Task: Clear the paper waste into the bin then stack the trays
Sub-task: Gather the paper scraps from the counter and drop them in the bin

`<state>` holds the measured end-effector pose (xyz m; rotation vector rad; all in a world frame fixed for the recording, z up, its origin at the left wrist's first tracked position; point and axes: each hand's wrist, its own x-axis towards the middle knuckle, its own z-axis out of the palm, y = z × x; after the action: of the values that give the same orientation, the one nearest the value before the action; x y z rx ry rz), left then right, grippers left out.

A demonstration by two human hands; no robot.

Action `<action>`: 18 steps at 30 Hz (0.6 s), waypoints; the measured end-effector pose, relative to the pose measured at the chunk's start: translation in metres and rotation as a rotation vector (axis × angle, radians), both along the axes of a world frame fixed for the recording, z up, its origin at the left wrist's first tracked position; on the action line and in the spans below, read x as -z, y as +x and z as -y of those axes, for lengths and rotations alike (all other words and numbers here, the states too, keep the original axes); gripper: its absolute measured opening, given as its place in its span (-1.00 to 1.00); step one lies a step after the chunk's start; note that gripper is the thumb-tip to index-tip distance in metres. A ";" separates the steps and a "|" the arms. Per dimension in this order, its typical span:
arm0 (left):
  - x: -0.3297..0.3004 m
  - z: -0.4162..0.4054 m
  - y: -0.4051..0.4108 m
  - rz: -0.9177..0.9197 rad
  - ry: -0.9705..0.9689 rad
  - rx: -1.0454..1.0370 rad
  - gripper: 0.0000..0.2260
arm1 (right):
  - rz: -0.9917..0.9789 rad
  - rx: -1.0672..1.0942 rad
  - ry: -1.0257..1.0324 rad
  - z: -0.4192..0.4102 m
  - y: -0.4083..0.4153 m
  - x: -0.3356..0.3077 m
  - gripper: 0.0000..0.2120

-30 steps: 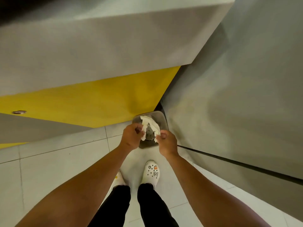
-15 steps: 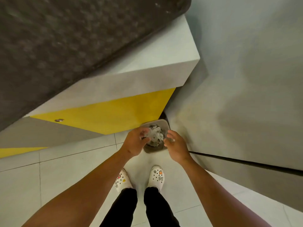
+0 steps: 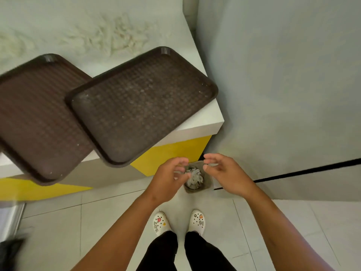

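Two brown textured trays lie on the white counter point(image 3: 207, 118): the right tray point(image 3: 142, 106) overlaps the edge of the left tray point(image 3: 37, 118), and both overhang the counter's front. Down on the floor by the wall stands a small grey bin point(image 3: 207, 187) with crumpled white paper point(image 3: 194, 177) inside. My left hand point(image 3: 168, 178) and my right hand point(image 3: 224, 173) hover above the bin, one on each side, fingers loosely spread and holding nothing.
A grey wall point(image 3: 283, 85) runs along the right, with a black strip low down. The counter front is yellow and grey. My feet in white clogs point(image 3: 197, 222) stand on pale floor tiles. A metal edge point(image 3: 9, 220) shows at lower left.
The white paper left my hands and now lies in the bin. Both hands have opened and risen. The view has lifted, bringing the two trays on the counter into sight.
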<state>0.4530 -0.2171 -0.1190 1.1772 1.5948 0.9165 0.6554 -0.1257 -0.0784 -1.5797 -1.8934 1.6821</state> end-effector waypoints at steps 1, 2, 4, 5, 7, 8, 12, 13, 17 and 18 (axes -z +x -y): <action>-0.016 0.006 -0.005 0.000 0.013 -0.006 -0.67 | -0.002 -0.019 0.011 0.001 -0.003 -0.016 -0.62; -0.032 0.011 -0.010 -0.001 0.029 -0.012 -0.68 | -0.002 -0.036 0.026 0.001 -0.006 -0.031 -0.61; -0.060 0.020 -0.024 -0.010 0.069 -0.018 -0.70 | 0.008 -0.069 0.063 0.000 -0.015 -0.057 -0.61; -0.074 0.024 -0.033 -0.019 0.093 -0.014 -0.71 | 0.011 -0.093 0.086 0.000 -0.021 -0.069 -0.60; -0.100 0.031 -0.053 -0.048 0.142 0.000 -0.73 | 0.016 -0.161 0.126 -0.002 -0.034 -0.090 -0.59; -0.111 0.033 -0.064 -0.071 0.166 0.006 -0.73 | 0.020 -0.195 0.137 -0.004 -0.041 -0.100 -0.59; -0.149 0.034 -0.105 -0.205 0.230 0.019 -0.74 | 0.056 -0.311 0.182 -0.016 -0.067 -0.136 -0.55; -0.157 0.031 -0.115 -0.260 0.244 0.031 -0.73 | 0.069 -0.338 0.204 -0.021 -0.075 -0.144 -0.53; -0.180 0.009 -0.153 -0.436 0.272 0.078 -0.73 | 0.135 -0.440 0.253 -0.046 -0.101 -0.167 -0.44; -0.185 0.000 -0.162 -0.473 0.275 0.080 -0.72 | 0.154 -0.471 0.257 -0.055 -0.107 -0.172 -0.41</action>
<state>0.2911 -0.2172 0.0657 1.7369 1.8094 0.8656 0.5480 -0.0707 0.0940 -1.2641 -2.5991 1.4079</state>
